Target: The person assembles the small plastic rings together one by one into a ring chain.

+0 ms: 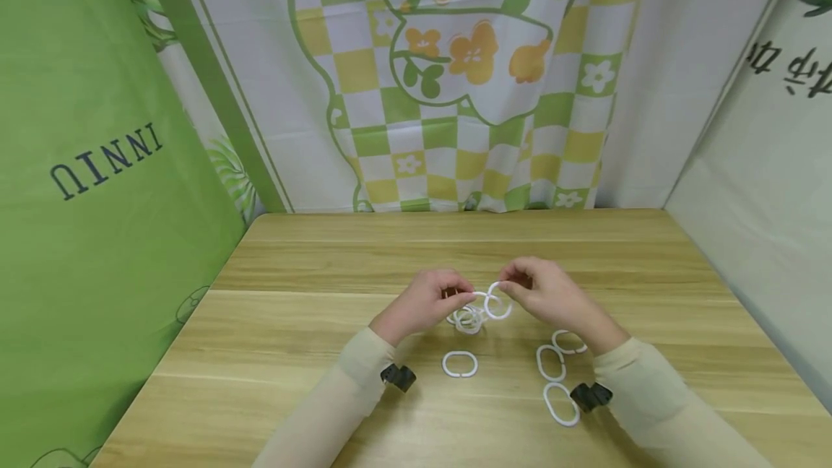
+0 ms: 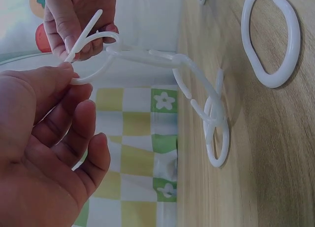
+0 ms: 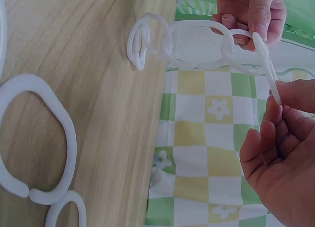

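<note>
Above the pale wooden surface (image 1: 292, 323) both hands work a chain of linked white plastic oval rings (image 1: 473, 313); the left hand (image 1: 425, 303) pinches one end ring between thumb and fingertips, its grip closed on it; the right hand (image 1: 549, 293) pinches the open ring (image 1: 497, 302) at the other end, grip likewise clamped; the chain's lower loops rest on the wood between the hands; a single loose white ring (image 1: 460, 364) lies just below the chain; three more loose rings (image 1: 560, 403) lie by the right wrist.
</note>
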{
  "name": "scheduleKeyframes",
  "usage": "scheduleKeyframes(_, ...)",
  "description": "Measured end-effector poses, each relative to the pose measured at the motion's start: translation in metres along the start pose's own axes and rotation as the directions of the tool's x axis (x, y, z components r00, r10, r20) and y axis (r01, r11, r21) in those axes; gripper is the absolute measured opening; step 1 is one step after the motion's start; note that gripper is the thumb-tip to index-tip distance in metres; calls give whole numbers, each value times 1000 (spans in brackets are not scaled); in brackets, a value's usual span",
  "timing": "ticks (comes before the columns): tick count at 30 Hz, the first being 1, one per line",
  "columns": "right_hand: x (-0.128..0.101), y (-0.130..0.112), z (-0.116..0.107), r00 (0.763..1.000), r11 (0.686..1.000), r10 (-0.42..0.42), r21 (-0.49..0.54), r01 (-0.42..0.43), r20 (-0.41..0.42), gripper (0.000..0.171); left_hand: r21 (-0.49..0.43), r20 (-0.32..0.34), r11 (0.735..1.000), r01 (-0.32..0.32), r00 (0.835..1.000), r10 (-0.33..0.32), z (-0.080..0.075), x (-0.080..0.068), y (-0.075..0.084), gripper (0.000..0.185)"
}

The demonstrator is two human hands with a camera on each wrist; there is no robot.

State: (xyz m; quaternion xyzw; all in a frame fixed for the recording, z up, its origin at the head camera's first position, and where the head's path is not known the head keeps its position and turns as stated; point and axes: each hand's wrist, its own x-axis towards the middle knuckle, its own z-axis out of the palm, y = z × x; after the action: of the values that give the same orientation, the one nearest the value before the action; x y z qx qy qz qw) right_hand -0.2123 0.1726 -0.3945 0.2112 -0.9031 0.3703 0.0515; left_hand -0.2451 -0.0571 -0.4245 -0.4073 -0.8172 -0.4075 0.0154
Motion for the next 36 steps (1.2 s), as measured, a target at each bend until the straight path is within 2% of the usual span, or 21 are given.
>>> scheduleKeyframes(7,1,-1,3,1000,1000,9,30,-9,-12,8,-27,6,999,-24,1000,24,1,0,0,12)
scheduleKeyframes(14,2,-6,2,993,991,92,104,-84,-69,8,-62,22,996,56,998,-55,-1,-1,4,16)
scheduleKeyframes(22,1,-9,6,989,983,91,170,-70,-119,12,-104,-10,989,105,994,-106,1,1,3,19)
scheduleKeyframes(27,-1,-6,8,991,981,84,182,-65,-102,10,-114,-36,984,137,989,-142,-2,0,3,20)
scheduleKeyframes(36,-10,13,3,999,990,25,139,-19,-46,6,-110,-52,983,144,987,-150,-6,1,0,20)
